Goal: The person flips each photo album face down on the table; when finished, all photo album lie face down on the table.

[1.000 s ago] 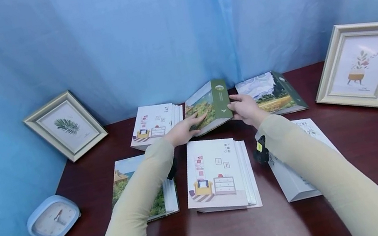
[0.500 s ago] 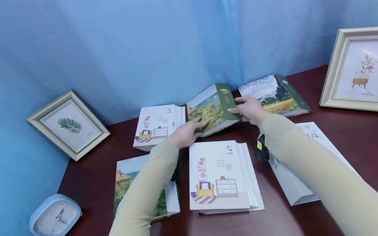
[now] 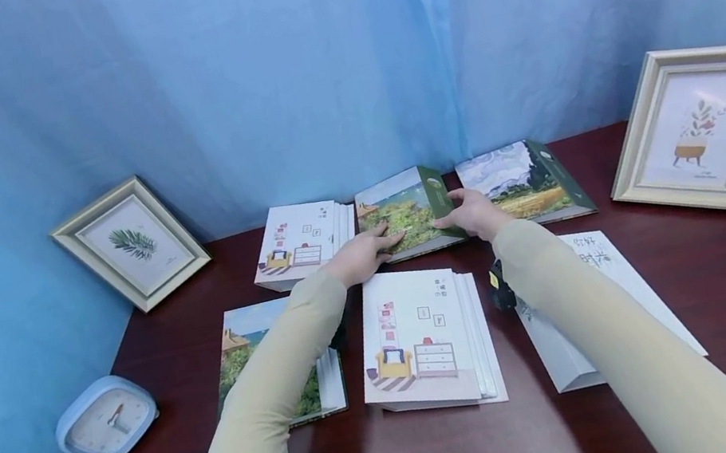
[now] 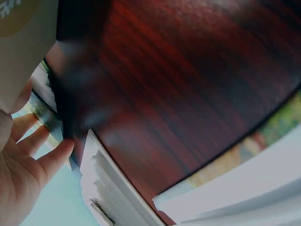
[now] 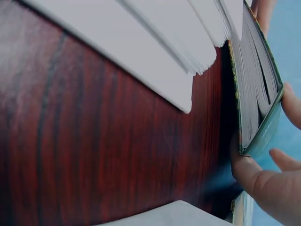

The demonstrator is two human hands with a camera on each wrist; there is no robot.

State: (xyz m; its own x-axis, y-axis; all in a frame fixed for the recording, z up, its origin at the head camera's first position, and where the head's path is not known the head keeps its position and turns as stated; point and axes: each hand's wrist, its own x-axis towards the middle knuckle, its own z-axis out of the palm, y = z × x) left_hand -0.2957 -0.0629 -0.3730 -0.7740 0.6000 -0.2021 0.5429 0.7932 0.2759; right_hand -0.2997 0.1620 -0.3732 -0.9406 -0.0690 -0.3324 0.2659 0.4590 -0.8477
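Observation:
A thick book (image 3: 396, 208) with a painted landscape cover and a green spine (image 3: 440, 197) lies in the middle of the back row. My left hand (image 3: 362, 255) rests on the left part of its cover, fingers extended, also seen from the left wrist (image 4: 28, 165). At the spine side, my right hand (image 3: 472, 214) grips the book, thumb on the cover's edge. In the right wrist view, fingers (image 5: 254, 176) of that hand pinch the spine edge, with the page block (image 5: 254, 70) showing between the covers.
A white book (image 3: 295, 238) sits left of it, another landscape book (image 3: 518, 179) right. In front lie a landscape book (image 3: 245, 340), a white furniture-print book (image 3: 418, 330) and a white book (image 3: 623, 278) partly under my right arm. A clock (image 3: 106, 421) and picture frames (image 3: 133, 243) flank them.
The book's spine side has come down, so it lies flatter on the table. My right hand has lowered with it, and its thumb has moved onto the cover. My left hand stays on the cover.

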